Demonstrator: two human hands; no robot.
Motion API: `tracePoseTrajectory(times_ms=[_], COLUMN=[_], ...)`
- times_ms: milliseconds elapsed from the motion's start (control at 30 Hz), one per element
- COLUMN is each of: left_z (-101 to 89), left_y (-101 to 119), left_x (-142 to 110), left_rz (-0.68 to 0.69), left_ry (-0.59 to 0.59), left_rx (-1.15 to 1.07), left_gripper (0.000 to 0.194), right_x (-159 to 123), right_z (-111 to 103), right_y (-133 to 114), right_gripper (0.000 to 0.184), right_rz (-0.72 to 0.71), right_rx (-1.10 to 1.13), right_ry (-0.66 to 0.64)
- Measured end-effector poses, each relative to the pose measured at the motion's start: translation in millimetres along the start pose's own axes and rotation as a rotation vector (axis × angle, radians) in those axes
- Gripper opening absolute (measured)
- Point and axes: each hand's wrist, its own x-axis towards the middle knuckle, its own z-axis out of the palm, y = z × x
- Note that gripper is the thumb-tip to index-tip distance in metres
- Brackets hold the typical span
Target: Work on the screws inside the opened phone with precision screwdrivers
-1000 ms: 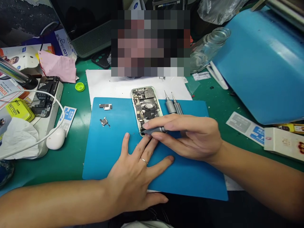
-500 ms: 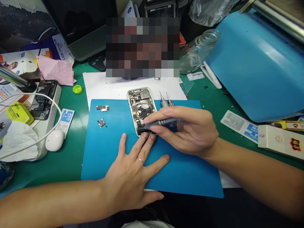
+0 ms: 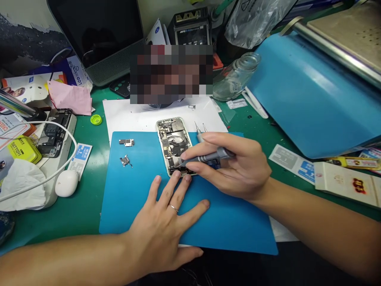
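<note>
An opened smartphone (image 3: 175, 139), its inner parts bare, lies on a blue mat (image 3: 139, 190). My left hand (image 3: 169, 216) rests flat with fingers spread, two fingertips touching the phone's near edge. Between thumb and fingers, my right hand (image 3: 238, 167) grips a grey precision screwdriver (image 3: 205, 157), its tip over the lower part of the phone. Beyond that hand, two more screwdrivers (image 3: 198, 129) lie partly hidden. On the mat to the left sit a small metal bracket part (image 3: 126, 142) and a small phone component (image 3: 126, 161).
A glass jar (image 3: 238, 75) leans at the back, near white tweezers (image 3: 256, 103). At left are a white charging cable (image 3: 73, 139), a white earbud case (image 3: 67, 183) and another opened phone (image 3: 55, 133). A large blue sheet (image 3: 294, 95) and a white box (image 3: 347, 182) stand right.
The camera view has shifted a little, so the scene sits lower. My right hand has tilted the screwdriver, showing more of its handle end. My left hand stays at the phone's edge.
</note>
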Motion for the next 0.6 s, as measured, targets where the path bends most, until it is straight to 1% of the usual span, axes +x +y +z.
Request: tracePoseTrajectory(times_ms=[67, 167, 300, 367, 467, 600], left_z=[1.1, 2.5, 2.6, 1.6, -0.6, -2.5], left_y=[-0.2, -1.1, -1.7, -1.5, -0.6, -0.2], left_x=[-0.2, -0.5, -1.1, -1.1, 0.0, 2.0], left_rz=[0.016, 0.036, 0.037, 0.051, 0.115, 0.158], left_ry=[0.013, 0.027, 0.033, 0.036, 0.039, 0.027], left_rx=[-0.006, -0.012, -0.001, 0.029, 0.089, 0.126], left_gripper=[0.092, 0.094, 0.096, 0.093, 0.087, 0.085], right_x=[-1.8, -2.7, -1.5, -1.9, -3.7, -4.0], right_z=[-0.3, -0.7, -5.6, -8.9, -11.2, -9.9], right_y=[0.3, 0.6, -0.3, -0.5, 0.9, 5.4], right_gripper=[0.048, 0.044, 0.03, 0.025, 0.017, 0.018], right_rz=[0.024, -0.002, -0.016, -0.045, -0.082, -0.072], right_rx=[-0.046, -0.117, -0.201, -0.203, -0.21, -0.249], right_ry=[0.03, 0.092, 0.176, 0.194, 0.247, 0.38])
